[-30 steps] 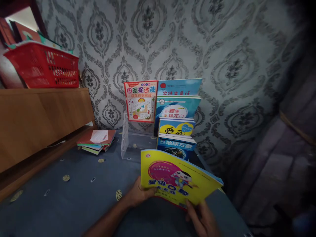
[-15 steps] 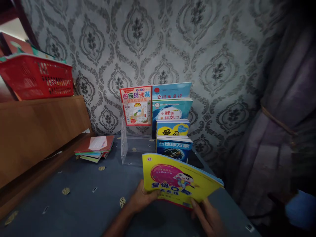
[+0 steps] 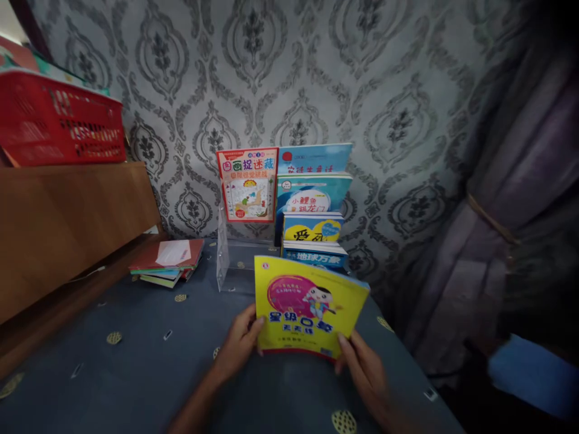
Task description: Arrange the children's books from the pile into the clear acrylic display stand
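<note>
A yellow workbook with a pink oval and a cartoon child on its cover is held upright, facing me. My left hand grips its left edge, thumb on the cover. At the lower right corner, my right hand pinches the workbook with its thumb in front. Just behind stands a clear plastic book rack. Its right side holds a stepped column of books, among them a teal book and a blue earth book, partly covered by the workbook. A red-bordered picture book fills the rack's upper left.
A stack of books with a reddish cover on top lies left of the rack. Further left, a red basket sits on a wooden ledge. Patterned wallpaper is behind; a tied curtain hangs at right.
The yellow workbook has shifted slightly up and left and turned flatter toward me. Both hands moved with it, and my left hand now holds further out on its edge. The view has shifted slightly.
</note>
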Motion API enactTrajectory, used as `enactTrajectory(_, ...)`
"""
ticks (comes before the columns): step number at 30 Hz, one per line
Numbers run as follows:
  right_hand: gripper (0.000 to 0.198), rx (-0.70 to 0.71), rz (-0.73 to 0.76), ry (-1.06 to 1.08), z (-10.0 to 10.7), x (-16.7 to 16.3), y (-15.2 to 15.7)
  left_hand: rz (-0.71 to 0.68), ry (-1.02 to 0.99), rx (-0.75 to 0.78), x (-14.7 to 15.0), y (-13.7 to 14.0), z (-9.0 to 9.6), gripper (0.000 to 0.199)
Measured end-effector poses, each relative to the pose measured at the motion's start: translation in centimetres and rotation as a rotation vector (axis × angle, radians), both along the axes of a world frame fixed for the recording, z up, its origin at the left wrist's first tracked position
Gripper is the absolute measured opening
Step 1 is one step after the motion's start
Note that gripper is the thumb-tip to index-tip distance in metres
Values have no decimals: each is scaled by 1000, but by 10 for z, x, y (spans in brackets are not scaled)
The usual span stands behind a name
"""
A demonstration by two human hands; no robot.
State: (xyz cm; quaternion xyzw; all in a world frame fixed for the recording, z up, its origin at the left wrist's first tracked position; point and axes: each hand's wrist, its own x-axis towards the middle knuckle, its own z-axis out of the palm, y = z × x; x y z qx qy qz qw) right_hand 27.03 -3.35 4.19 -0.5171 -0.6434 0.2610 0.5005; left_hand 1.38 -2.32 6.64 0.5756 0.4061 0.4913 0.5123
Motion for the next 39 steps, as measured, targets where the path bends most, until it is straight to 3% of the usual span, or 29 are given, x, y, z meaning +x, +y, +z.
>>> enactTrajectory(3, 54, -56, 53, 85, 10, -3, 1, 43, -73, -77, 6, 2, 0, 72)
enactTrajectory(8, 53, -150, 127, 199, 13, -6, 6, 132, -126, -123, 9, 2, -1, 72)
enactTrajectory(17, 55, -270, 274, 288, 24, -20, 17, 173, -172, -214, -10, 3, 0, 59)
enactTrajectory(23, 54, -330, 370, 313, 38, -34, 28, 236, -224, -335, -27, 0, 12, 36)
enactTrajectory(33, 48, -311, 511, 268, 60, -54, 57, 253, -273, -358, -58, 7, 31, 37)
enactTrajectory(39, 37, -165, 574, 217, 85, -68, 93, 283, -254, -294, -72, 29, 60, 28)
